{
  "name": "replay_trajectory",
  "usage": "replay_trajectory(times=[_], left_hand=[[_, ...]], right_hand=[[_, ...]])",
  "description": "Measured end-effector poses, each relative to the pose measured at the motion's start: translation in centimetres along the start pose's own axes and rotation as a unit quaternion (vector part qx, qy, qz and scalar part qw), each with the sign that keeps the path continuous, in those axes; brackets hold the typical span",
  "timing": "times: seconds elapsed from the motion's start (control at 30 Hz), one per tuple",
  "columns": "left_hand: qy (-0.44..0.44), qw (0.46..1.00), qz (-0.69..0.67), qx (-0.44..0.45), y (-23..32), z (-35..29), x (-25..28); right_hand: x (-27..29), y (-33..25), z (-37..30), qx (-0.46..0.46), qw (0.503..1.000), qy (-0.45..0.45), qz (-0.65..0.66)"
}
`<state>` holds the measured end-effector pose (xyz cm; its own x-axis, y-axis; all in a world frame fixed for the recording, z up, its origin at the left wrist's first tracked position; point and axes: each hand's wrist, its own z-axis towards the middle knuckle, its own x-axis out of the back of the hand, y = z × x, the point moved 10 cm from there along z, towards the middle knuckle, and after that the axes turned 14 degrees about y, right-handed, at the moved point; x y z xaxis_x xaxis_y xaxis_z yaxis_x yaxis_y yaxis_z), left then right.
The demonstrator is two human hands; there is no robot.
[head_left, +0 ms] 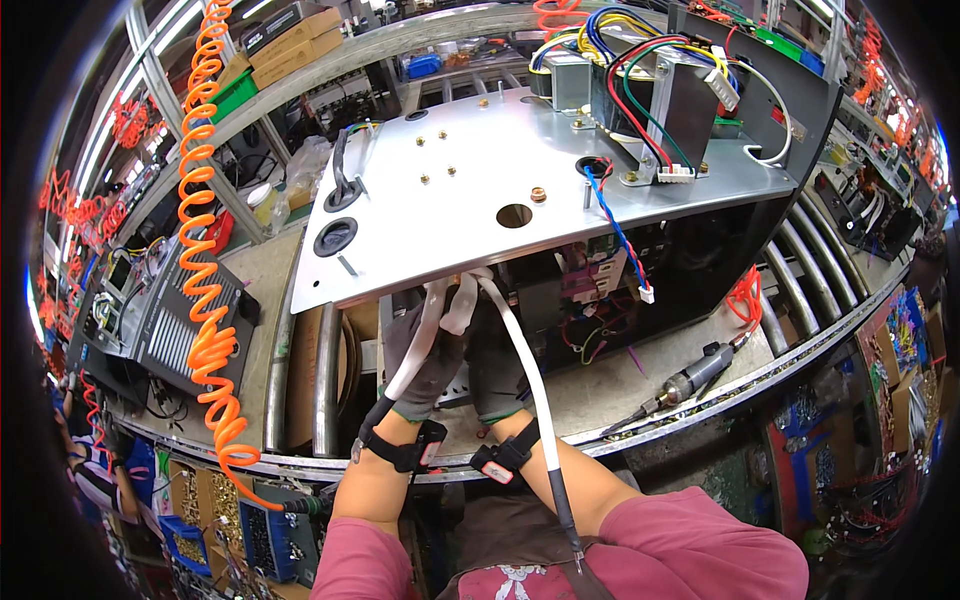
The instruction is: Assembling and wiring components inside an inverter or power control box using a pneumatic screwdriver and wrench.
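Observation:
A silver metal plate (440,210) forms the top of a large electrical chassis in front of me. Both my hands, in dark gloves, reach up to its near edge. My left hand (432,365) and my right hand (494,372) are side by side. Two thick white-sleeved cables, a left one (415,355) and a right one (522,345), come out from under that edge and hang down over my forearms, ending in dark sleeving. The plate and cables hide my fingertips, so their grip does not show. A blue-and-red twisted lead (620,235) with a white connector dangles to the right.
An electric screwdriver (692,378) lies on the bench at right. An orange coiled hose (205,250) hangs at left, beside a grey slatted unit (185,320). Metal rollers (326,380) run under the chassis. Transformers with bundled wires (645,100) stand on the plate; parts bins (205,515) sit below.

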<state>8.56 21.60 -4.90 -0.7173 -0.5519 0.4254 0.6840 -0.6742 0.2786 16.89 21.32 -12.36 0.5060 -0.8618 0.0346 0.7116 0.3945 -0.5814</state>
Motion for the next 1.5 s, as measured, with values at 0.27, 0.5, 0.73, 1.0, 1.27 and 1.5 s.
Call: replay_trajectory(times=[0.27,0.5,0.73,1.0,1.27,1.5], left_hand=[[0.007,0.998,-0.033,-0.044,-0.2,1.8,-1.0],[-0.013,0.945,-0.272,0.184,-2.1,0.7,-1.6],[-0.018,0.961,-0.227,0.159,-1.6,-0.1,-1.9],[-0.031,0.997,-0.042,0.053,-4.9,-2.8,-3.1],[0.038,0.985,-0.127,0.111,-3.8,-1.8,-0.2],[0.152,0.925,-0.268,0.221,-7.8,-5.8,-5.4]], right_hand=[[-0.8,3.6,-0.5,-0.299,0.923,0.003,0.242],[-1.6,3.0,-1.7,-0.401,0.87,-0.152,0.245],[0.1,4.7,-2.2,-0.375,0.891,-0.004,0.256],[-0.4,3.9,-2.3,-0.317,0.918,-0.052,0.231],[-0.3,3.0,-0.4,-0.235,0.955,-0.009,0.183],[-0.9,3.0,-1.8,-0.074,0.993,-0.042,0.087]])
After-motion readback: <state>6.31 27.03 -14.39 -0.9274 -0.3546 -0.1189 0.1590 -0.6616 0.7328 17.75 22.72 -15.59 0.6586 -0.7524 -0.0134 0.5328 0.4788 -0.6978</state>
